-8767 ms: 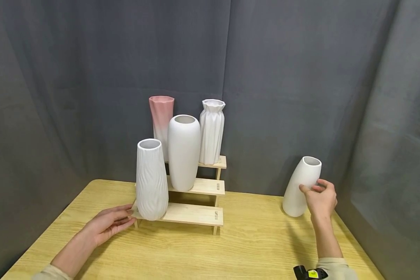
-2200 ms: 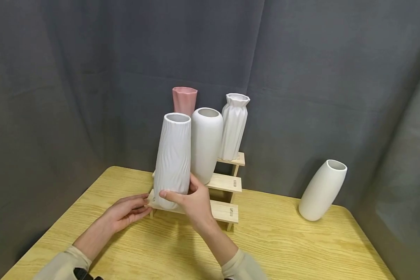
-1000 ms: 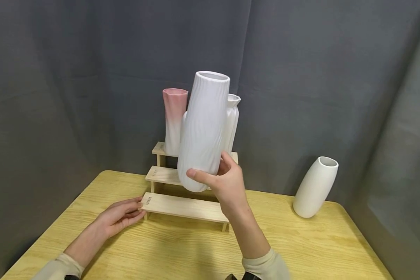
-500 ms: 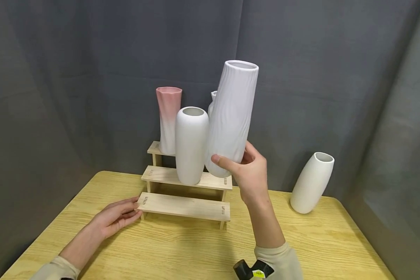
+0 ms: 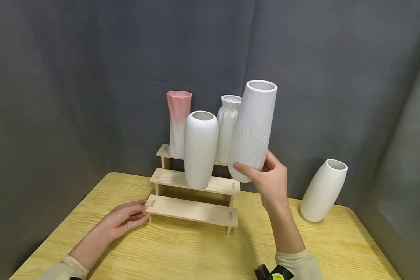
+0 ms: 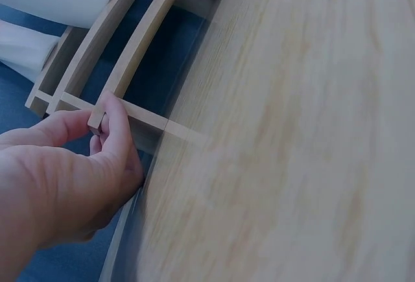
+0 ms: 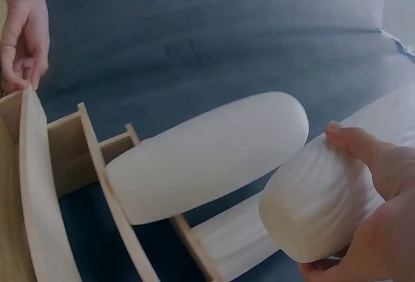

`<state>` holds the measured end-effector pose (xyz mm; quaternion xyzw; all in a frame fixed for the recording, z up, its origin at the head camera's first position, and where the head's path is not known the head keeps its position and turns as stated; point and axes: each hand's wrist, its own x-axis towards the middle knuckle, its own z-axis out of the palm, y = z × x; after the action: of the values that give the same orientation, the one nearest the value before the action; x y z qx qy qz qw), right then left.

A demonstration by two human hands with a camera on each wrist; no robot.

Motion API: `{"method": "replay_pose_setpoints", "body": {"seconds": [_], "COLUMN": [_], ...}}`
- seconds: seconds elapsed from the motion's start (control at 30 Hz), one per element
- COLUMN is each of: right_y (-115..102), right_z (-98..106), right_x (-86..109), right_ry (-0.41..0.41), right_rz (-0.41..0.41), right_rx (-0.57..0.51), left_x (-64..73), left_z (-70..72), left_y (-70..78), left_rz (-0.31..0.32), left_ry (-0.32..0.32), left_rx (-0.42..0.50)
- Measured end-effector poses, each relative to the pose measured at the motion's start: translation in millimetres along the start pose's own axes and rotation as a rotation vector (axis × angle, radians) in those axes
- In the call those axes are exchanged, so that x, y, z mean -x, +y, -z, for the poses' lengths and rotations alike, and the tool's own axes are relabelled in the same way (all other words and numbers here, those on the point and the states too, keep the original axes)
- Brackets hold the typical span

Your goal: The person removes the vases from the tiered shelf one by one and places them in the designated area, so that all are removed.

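Observation:
My right hand [image 5: 271,179] grips a white vase with a wavy ribbed surface [image 5: 253,128] near its base, holding it in the air at the right of the stepped wooden stand [image 5: 192,210]. The left hand [image 5: 126,219] pinches the left end of the stand's lowest shelf; the left wrist view shows thumb and finger on that shelf end [image 6: 97,118]. A smooth white vase [image 5: 201,151] stands on the middle shelf. On the top shelf are a pink-and-white vase [image 5: 179,124] and a pleated white vase [image 5: 226,130], the latter partly hidden by the held vase.
Another smooth white vase [image 5: 323,190] stands on the wooden table [image 5: 182,256] at the right. Grey curtains [image 5: 126,77] hang behind and at both sides of the table.
My right hand let go of the vase at the right, took the ribbed vase off the lowest shelf, lifted it and carried it rightward; lately it has lowered a little. The left hand stays put.

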<state>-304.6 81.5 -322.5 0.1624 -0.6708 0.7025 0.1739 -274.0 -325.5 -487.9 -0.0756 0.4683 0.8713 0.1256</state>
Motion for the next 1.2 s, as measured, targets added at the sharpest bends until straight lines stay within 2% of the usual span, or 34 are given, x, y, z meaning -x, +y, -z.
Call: {"method": "replay_pose_setpoints", "body": {"seconds": [0.23,0.47,0.8,0.97,1.2], "right_y": [21.1,45.3,82.1,102.0,130.7], "right_z": [19.8,36.3,59.5,73.0,91.4], "right_x": [-5.9,-18.6,-25.6,-26.3,-26.5], "right_ry": [0.048,0.128,0.26,0.341,0.406], "right_rz": [-0.085,-0.09,-0.125,-0.185,-0.263], "right_rx": [0.013,0.022,0.072,0.112,0.142], "left_x": [-2.6,-3.0,-2.8,-2.2,-1.8], "left_z": [-1.5,-1.7,-2.3,-3.6,-3.7], "left_y": [-1.2,2.5,-2.3,-3.5,-3.5], "left_rz": [0.005,0.009,0.014,0.017,0.01], "left_ry": [-0.02,0.007,0.016,0.009,0.022], "left_rx": [-0.001,-0.003,-0.017,-0.028,-0.034]}}
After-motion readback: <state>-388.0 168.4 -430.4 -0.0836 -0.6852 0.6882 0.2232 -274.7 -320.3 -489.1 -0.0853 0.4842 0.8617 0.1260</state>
